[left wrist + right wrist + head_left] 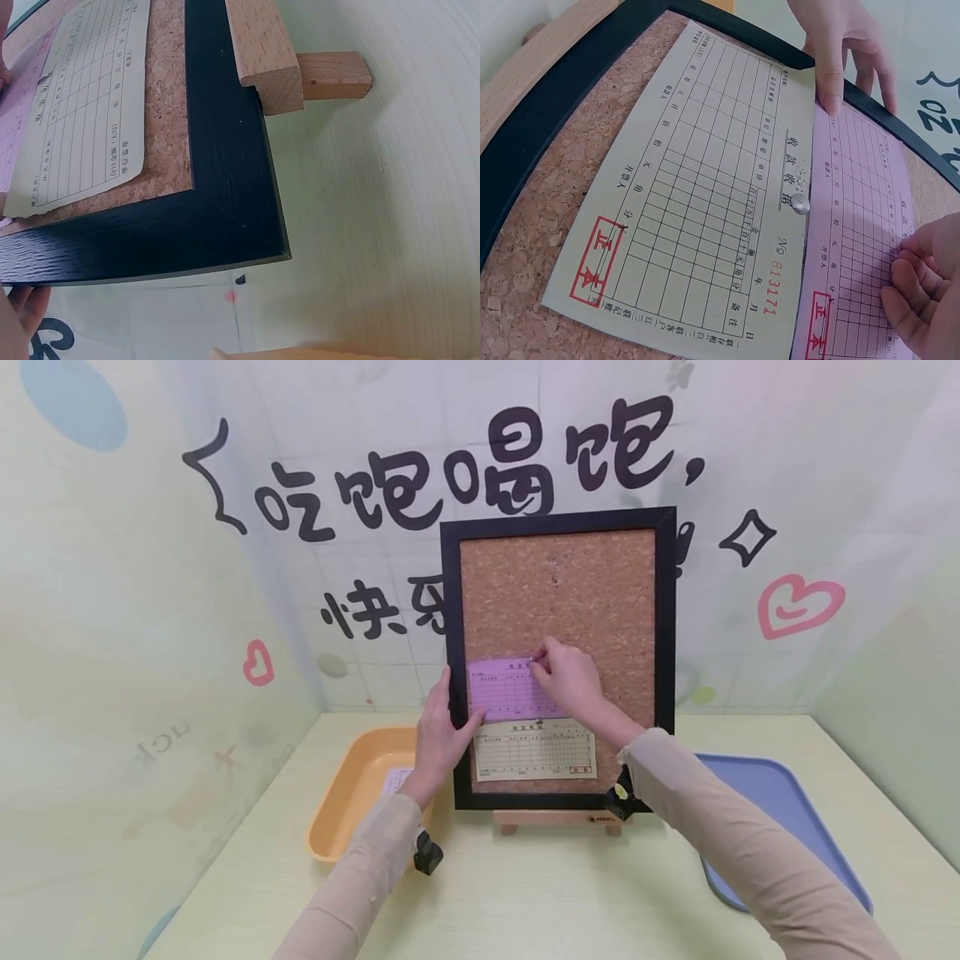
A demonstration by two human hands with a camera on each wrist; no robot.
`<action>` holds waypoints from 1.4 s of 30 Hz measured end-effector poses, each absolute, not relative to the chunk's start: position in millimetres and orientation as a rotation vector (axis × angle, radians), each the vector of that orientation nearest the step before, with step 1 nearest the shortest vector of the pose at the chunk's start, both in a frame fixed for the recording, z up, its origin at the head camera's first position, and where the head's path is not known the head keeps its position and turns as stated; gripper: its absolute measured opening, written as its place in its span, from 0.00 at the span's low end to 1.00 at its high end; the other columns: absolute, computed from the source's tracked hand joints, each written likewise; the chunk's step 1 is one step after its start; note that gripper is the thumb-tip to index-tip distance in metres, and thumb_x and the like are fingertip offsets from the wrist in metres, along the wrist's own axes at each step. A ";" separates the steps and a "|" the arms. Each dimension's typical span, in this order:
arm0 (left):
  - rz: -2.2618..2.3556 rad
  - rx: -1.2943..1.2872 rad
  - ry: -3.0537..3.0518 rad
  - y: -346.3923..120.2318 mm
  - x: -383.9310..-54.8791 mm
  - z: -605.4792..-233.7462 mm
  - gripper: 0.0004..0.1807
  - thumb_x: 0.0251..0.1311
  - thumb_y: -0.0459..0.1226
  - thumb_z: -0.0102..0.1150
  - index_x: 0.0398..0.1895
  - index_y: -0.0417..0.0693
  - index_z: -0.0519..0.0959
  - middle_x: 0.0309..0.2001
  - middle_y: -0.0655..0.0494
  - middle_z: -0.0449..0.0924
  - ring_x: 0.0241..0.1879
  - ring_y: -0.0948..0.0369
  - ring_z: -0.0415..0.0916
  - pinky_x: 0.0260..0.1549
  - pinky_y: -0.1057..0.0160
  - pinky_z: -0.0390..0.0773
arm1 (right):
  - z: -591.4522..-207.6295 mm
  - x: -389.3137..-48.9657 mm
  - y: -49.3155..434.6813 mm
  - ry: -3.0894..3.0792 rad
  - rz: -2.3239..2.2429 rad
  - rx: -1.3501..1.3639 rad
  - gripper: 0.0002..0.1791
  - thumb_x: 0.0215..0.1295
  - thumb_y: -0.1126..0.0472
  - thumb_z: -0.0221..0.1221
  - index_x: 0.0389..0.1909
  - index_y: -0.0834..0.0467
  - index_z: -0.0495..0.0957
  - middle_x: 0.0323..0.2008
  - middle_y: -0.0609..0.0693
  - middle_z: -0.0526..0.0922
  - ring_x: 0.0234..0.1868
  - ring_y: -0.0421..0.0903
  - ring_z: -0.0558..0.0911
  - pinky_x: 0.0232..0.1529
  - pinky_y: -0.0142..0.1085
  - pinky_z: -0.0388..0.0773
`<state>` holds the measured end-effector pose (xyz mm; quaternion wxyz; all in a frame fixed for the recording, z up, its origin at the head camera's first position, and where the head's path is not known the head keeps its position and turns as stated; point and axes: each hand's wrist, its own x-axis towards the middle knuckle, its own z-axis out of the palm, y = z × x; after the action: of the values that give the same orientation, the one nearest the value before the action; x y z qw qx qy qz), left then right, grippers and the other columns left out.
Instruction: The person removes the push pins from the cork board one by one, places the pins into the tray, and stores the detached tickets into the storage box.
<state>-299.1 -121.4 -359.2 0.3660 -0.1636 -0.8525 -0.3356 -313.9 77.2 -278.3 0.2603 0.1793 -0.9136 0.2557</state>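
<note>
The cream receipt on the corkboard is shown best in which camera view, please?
The right wrist view: the cream receipt appears large, with its red number legible. The head view shows it much smaller; the left wrist view crops it at the edge.

Free room lies before the upper cork (555, 597); the orange tray (348, 802) obstructs lower left.

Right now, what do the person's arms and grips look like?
Both arms wear long, plain beige sleeves: left sleeve, right sleeve. The left grip and right grip are bare, with no gloves. Each wrist has a small black gadget: left gadget, right gadget. The right one shows a little yellowish mark. I see no cables.
</note>
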 end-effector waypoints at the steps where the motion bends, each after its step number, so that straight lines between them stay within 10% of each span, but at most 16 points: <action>1: -0.862 -0.420 -2.189 -121.5 -299.2 -359.4 0.45 0.51 0.41 0.64 0.69 0.40 0.51 0.63 0.43 0.62 0.61 0.52 0.61 0.58 0.57 0.65 | -278.0 -313.8 77.3 -2.476 0.694 0.487 0.06 0.60 0.62 0.57 0.34 0.61 0.75 0.24 0.52 0.80 0.23 0.45 0.76 0.23 0.36 0.71; 42: -0.838 -0.431 -2.168 -121.3 -297.1 -358.0 0.44 0.50 0.40 0.65 0.67 0.37 0.53 0.58 0.39 0.65 0.56 0.48 0.67 0.54 0.53 0.69 | -273.9 -313.5 79.2 -2.508 0.696 0.549 0.05 0.60 0.64 0.54 0.35 0.61 0.77 0.24 0.52 0.80 0.21 0.43 0.74 0.21 0.33 0.68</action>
<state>-297.1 -121.3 -358.0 0.3793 -0.1688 -0.8486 -0.3280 -313.5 79.2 -273.9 0.2384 0.2003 -0.9156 0.2543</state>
